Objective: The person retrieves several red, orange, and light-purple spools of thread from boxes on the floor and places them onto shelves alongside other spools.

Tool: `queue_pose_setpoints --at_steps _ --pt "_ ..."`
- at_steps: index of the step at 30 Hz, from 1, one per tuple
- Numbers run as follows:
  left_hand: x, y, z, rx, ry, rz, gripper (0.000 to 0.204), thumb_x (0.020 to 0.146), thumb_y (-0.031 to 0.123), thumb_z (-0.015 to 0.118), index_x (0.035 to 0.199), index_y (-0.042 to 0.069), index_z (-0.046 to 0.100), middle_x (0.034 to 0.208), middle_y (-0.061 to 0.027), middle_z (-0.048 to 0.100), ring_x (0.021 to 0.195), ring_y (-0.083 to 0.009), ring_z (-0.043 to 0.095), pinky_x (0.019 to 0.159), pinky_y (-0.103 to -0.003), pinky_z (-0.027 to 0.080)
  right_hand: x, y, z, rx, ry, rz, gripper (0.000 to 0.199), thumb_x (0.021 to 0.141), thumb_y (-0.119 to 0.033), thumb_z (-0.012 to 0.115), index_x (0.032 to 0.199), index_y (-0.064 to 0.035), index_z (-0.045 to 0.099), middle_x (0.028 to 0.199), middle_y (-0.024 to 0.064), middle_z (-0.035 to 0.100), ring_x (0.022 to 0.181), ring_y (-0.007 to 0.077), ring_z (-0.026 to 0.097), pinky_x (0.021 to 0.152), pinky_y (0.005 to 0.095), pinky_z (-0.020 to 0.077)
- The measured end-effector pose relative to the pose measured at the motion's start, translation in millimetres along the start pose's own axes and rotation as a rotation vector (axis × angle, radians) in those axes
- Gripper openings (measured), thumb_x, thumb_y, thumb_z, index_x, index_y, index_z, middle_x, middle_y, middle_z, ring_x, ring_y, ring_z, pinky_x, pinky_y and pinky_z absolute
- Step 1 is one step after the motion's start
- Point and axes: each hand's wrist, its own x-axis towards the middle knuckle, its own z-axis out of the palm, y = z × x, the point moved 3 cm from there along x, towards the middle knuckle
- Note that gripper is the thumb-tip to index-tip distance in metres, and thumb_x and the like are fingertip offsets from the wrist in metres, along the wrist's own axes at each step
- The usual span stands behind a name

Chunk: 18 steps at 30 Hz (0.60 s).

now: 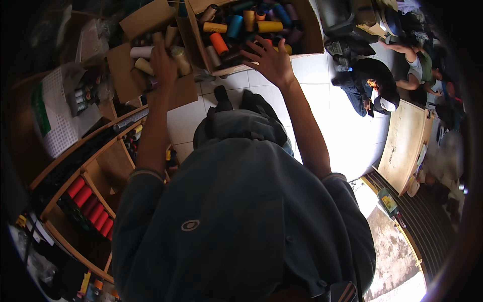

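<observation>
Two hands are at two cardboard boxes w/ thread cones. L hand (163, 65) is down at the small cardboard box (182, 95), next to a white cone (141, 52) & a cream cone (144, 66). Its fingertips are hidden, so can't tell if it grips anything.

R hand (274, 63) is wide, fingers spread, no cone seen in it. It's over the near edge of the big cardboard box (313, 27), near a yellow cone (288, 48). Also in there: an orange cone (219, 44), a teal cone (234, 26) etc., all in a messy pile. Red cones (87, 197) sit in a row in the wood shelf (105, 168) at the L side.

To do it well, I'd take 1 cone at a time, top ones 1st. Hold it round its fat middle, snug but soft, so thread doesn't slip off. Lift slow, b/c cones lying on their sides may roll & loose ends may snag. Mind the box flaps too.
</observation>
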Motion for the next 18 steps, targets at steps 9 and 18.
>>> queue_pose_setpoints --at_steps 9,18 --pt "32.7 -71.6 45.6 0.184 -0.571 -0.014 0.048 0.076 0.009 0.058 0.124 0.011 0.054 0.109 -0.0236 0.057 0.099 -0.0436 0.057 0.085 -0.053 0.047 58.0 -52.6 -58.2 -0.124 0.004 0.14 0.088 0.089 -0.071 0.023 0.147 -0.0058 0.019 0.15 0.0191 0.026 0.133 0.0395 0.035 0.106 0.0502 0.0309" --pt "72.5 -89.6 86.8 0.234 -0.795 0.154 0.046 0.077 0.014 0.062 0.122 0.009 0.057 0.11 -0.022 0.061 0.093 -0.0403 0.061 0.081 -0.047 0.05 93.7 -80.6 -107.6 -0.256 0.085 0.292 0.085 0.089 -0.071 0.029 0.143 -0.0047 0.029 0.142 0.0187 0.041 0.122 0.0333 0.048 0.099 0.0453 0.0388"
